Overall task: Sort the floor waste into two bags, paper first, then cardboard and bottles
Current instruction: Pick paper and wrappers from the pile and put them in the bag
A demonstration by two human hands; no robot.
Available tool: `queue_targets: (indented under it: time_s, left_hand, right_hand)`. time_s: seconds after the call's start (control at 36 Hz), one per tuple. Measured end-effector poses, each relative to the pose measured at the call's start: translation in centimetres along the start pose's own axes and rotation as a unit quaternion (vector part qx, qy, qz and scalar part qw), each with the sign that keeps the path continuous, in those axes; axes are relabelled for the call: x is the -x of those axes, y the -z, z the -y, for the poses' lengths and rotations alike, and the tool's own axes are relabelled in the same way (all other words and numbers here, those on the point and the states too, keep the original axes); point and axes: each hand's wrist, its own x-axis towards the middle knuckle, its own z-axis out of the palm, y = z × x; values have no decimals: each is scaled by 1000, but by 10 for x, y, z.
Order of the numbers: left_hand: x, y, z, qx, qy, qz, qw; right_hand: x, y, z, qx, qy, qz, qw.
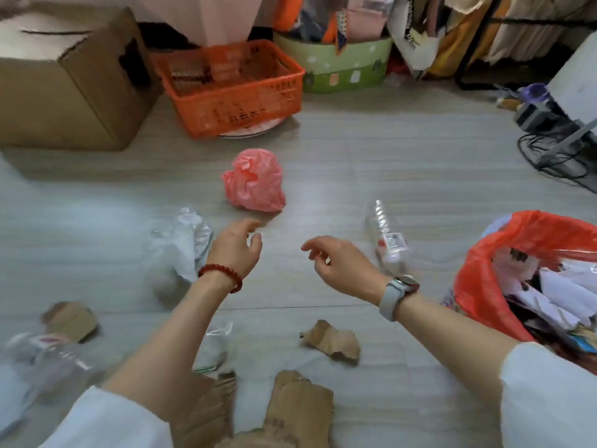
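A crumpled pink plastic bag [253, 181] lies on the floor ahead of both hands. My left hand [237, 245] hovers just short of it, fingers loosely curved, holding nothing. My right hand [337, 263] hangs beside it, empty too. An open red bag [484, 270] at the right holds white paper scraps. A clear plastic bottle [386, 240] lies right of my right hand, another bottle [42, 354] at the lower left. Torn cardboard pieces [332, 341] [72, 320] [300, 405] lie near me. A crumpled white plastic wrap [181, 244] sits left of my left wrist.
A large cardboard box [64, 85] stands at the back left, an orange basket [232, 85] beside it, then a green tub [342, 66] full of items. Cables and a power strip [549, 134] lie at the right. A small clear wrapper [216, 344] lies by my left forearm.
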Motion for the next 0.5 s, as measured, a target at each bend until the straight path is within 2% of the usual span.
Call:
queue_targets:
  time_s: [0.08,0.17,0.25,0.33,0.39,0.5]
  left_hand:
    - [17,29,53,-49,68,-4,996]
    - [37,48,96,-103,130,25,986]
    - [53,56,126,-128,163,50,977]
    - [67,52,145,-155,165,89,970]
    - [74,45,152,-175,159,125,964]
    - [78,31,158,-204,145,173,953]
  right_hand:
    - [-13,-58,18,70,54,124,988]
    - [-20,-118,32,130,146,216,957]
    - [-22,-166,42,233,230,305,894]
    - [-24,-197,44,318,268,370,831]
    - [-24,-209,40,326,279,366,826]
    - [-28,-219,32,315,319,239,862]
